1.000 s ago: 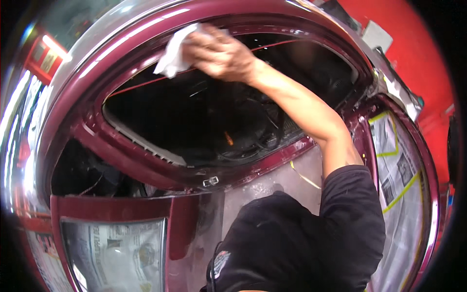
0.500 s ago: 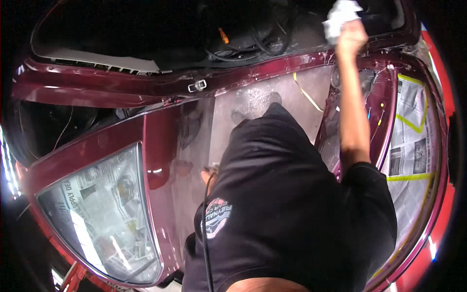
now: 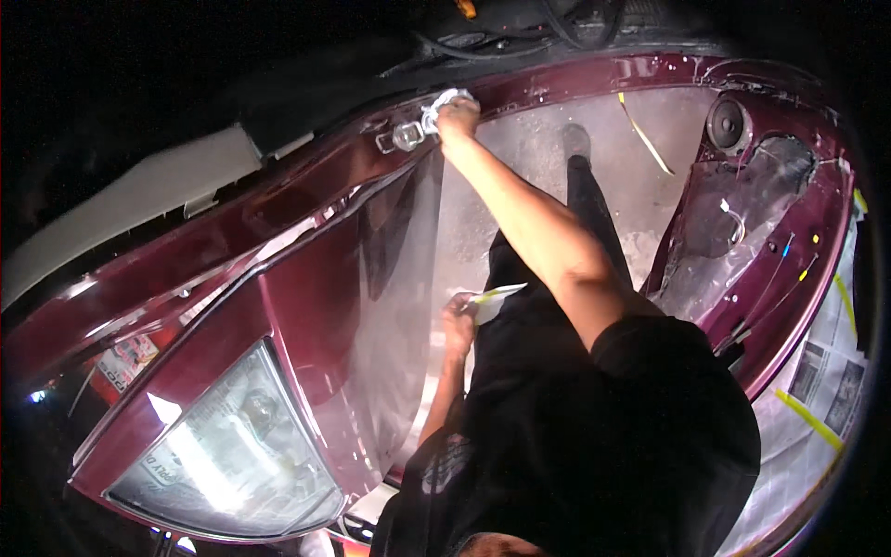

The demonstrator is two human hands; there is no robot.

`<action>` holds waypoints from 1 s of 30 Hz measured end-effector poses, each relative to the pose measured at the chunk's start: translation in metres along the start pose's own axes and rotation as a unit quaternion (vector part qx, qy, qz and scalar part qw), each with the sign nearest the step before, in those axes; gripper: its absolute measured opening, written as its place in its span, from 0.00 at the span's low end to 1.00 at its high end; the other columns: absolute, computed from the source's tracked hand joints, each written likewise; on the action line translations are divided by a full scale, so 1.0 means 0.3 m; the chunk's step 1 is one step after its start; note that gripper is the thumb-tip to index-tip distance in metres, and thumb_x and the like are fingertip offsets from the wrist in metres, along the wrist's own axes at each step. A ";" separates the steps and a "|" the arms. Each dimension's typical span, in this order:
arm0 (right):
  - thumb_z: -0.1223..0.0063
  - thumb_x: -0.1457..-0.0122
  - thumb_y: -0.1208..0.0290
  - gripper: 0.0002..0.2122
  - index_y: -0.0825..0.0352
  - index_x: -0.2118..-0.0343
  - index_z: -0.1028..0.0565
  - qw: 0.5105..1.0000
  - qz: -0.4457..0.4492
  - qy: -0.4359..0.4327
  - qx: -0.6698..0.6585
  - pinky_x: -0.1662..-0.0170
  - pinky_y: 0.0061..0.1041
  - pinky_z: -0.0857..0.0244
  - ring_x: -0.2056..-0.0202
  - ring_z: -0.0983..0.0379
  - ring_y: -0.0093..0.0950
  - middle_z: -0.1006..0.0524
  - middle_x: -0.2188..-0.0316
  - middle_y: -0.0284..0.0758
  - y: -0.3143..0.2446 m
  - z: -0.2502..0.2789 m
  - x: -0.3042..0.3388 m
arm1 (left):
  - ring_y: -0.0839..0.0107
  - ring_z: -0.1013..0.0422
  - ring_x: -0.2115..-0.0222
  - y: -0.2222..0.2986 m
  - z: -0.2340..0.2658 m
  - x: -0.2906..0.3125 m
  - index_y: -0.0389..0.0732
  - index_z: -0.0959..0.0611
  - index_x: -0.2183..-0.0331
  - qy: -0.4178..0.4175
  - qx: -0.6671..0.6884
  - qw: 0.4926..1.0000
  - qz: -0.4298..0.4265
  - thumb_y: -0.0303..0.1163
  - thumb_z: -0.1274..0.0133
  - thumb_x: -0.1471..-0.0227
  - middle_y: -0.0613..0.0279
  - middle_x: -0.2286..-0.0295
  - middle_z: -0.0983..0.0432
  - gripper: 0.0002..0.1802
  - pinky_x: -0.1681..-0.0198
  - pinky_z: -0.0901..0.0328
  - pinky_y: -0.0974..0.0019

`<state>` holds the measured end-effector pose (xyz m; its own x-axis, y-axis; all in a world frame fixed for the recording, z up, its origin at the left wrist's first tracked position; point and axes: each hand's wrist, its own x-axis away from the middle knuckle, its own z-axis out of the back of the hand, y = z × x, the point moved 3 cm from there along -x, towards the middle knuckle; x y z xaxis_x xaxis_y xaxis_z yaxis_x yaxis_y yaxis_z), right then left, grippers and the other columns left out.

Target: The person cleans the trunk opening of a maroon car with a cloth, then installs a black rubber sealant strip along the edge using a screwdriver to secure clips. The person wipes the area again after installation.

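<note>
My right hand reaches forward to the maroon door sill, its fingers closed around a crumpled white cloth. The cloth touches the painted sill right beside a shiny metal door striker. Lower down, in front of my body, my left hand pinches a thin, pale, folded sheet with a yellow edge. That sheet sticks out to the right over my dark trousers.
An open maroon door with a papered window stands at left. At right, another maroon panel carries a round speaker, loose wires and newspaper with yellow tape. A pale strip lies on the floor. Dark cables run inside the car.
My right hand has come from the far right, above the dark interior, left to the sill, still with the cloth. My left hand has risen from my waist, and the pale sheet now shows.
</note>
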<state>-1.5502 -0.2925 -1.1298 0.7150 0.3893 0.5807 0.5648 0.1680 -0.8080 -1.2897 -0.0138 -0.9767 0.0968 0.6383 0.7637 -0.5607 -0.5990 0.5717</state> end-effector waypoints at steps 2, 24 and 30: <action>0.52 0.52 0.86 0.05 0.72 0.80 0.25 0.999 -0.038 -0.007 0.002 0.73 0.32 0.35 0.77 0.29 0.27 0.26 0.83 0.33 -0.080 0.032 0.075 | 0.73 0.29 0.68 -0.054 0.017 0.058 0.33 0.18 0.64 -0.001 -0.001 0.999 -0.043 0.27 0.49 0.50 0.62 0.70 0.22 0.11 0.64 0.33 0.67; 0.48 0.47 0.84 0.08 0.70 0.66 0.20 0.939 0.158 -0.203 -0.230 0.60 0.24 0.30 0.64 0.22 0.25 0.20 0.70 0.42 -0.343 0.003 0.280 | 0.74 0.31 0.71 -0.181 0.162 -0.129 0.36 0.17 0.65 -0.013 0.097 0.994 -0.039 0.22 0.58 0.59 0.64 0.72 0.25 0.18 0.67 0.35 0.69; 0.40 0.43 0.71 0.13 0.67 0.57 0.27 0.968 0.188 -0.144 0.079 0.52 0.34 0.32 0.56 0.29 0.36 0.26 0.60 0.41 -0.243 -0.005 0.299 | 0.72 0.29 0.67 -0.187 0.114 -0.166 0.34 0.19 0.62 -0.089 0.082 0.991 -0.051 0.29 0.56 0.57 0.59 0.68 0.23 0.20 0.62 0.32 0.65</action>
<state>-1.5266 -0.2712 -1.0188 0.7000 0.6831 0.2081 0.1993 0.0930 -0.9755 -1.2349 -0.0286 -1.0365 0.2985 0.6132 0.7313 -0.3997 -0.6155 0.6793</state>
